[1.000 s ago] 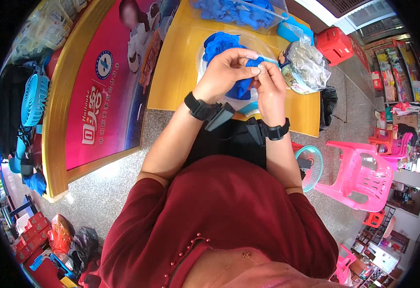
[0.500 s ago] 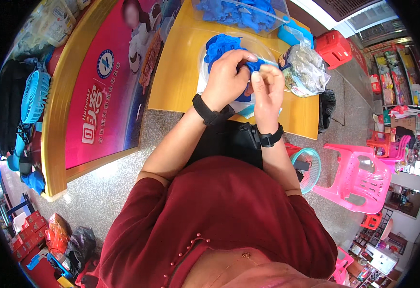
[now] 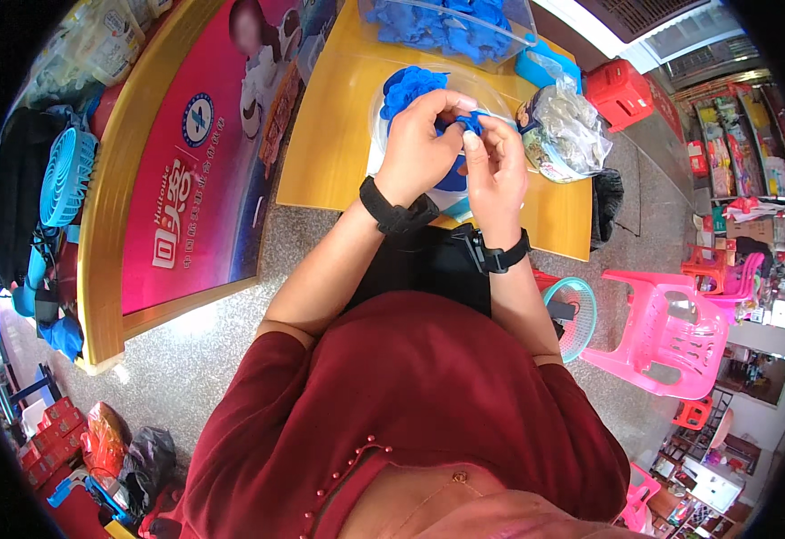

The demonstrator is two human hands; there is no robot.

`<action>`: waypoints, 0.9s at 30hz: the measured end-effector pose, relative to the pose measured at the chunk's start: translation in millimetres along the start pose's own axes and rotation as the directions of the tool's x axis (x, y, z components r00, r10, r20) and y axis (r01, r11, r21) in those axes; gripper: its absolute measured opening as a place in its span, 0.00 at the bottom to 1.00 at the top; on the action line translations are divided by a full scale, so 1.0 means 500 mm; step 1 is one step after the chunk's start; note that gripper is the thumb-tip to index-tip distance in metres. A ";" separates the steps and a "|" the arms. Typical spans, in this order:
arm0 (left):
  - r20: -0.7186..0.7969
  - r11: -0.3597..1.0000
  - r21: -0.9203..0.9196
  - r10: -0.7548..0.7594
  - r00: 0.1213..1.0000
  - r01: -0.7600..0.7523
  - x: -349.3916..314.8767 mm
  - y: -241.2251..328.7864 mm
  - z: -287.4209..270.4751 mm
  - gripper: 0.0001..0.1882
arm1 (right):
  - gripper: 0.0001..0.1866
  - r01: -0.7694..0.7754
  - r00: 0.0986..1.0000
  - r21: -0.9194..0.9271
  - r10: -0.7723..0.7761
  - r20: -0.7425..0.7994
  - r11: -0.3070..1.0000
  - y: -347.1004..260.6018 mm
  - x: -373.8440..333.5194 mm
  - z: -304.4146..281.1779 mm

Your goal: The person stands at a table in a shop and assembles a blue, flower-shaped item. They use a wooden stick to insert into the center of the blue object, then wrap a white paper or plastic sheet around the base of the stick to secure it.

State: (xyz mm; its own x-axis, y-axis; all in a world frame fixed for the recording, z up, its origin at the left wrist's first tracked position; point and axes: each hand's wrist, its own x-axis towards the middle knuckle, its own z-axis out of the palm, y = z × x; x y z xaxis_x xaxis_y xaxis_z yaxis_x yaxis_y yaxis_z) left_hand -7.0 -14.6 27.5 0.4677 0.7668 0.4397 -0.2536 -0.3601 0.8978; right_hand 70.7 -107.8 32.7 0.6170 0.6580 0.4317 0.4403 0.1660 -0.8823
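Both my hands meet over a clear round tub [image 3: 377, 136] on the yellow table. Between their fingertips is a small gathered piece of blue fabric [image 3: 470, 122], like a flower petal. My left hand [image 3: 421, 148] pinches it from the left, thumb and forefinger together. From the right, my right hand [image 3: 498, 175] closes its thumb and fingers on the same piece. A ruffled blue fabric flower [image 3: 412, 86] lies in the tub just beyond my left hand. My hands hide much of the tub's inside.
A clear bin [image 3: 523, 40] full of blue fabric pieces stands at the table's far side. To the right are a blue container [image 3: 545, 63], a plastic-wrapped jar [image 3: 563, 130] and a red stool [image 3: 620, 94]. A pink chair [image 3: 671, 337] and a teal basket [image 3: 593, 314] stand on the floor.
The fingers of both hands have shifted slightly around the blue fabric piece, and the right fingers are more curled. The hold stays over the tub.
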 end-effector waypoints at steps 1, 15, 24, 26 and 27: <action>-0.006 1.000 -0.008 0.013 1.000 -0.013 0.001 0.000 -0.001 0.15 | 0.07 -0.010 1.000 -0.049 0.010 0.003 0.999 -0.004 0.001 0.000; -0.201 0.992 -0.080 -0.113 0.973 0.099 -0.016 -0.002 0.028 0.14 | 0.09 0.046 0.999 0.089 -0.046 0.003 0.995 -0.011 -0.014 0.017; 0.114 0.602 -0.683 -0.471 0.875 0.414 -0.012 0.041 0.009 0.12 | 0.09 -0.329 0.942 0.525 0.313 0.122 0.785 -0.012 0.006 -0.001; 0.218 0.481 -0.747 -0.476 0.852 0.459 -0.010 0.036 0.004 0.09 | 0.09 -0.329 0.942 0.553 0.311 0.130 0.766 0.013 0.019 -0.011; 0.295 0.384 -0.779 -0.474 0.830 0.496 -0.010 0.042 0.003 0.09 | 0.08 -0.328 0.942 0.569 0.309 0.132 0.755 0.013 0.025 -0.010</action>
State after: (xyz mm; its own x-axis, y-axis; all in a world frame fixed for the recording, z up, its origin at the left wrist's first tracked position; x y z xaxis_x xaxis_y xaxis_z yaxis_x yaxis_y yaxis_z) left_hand -13.3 -26.9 44.1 0.7582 0.6499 -0.0529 -0.5245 0.6560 0.5427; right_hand 84.7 -102.3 33.1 0.6309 0.7682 0.1088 -0.2408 0.3273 -0.9137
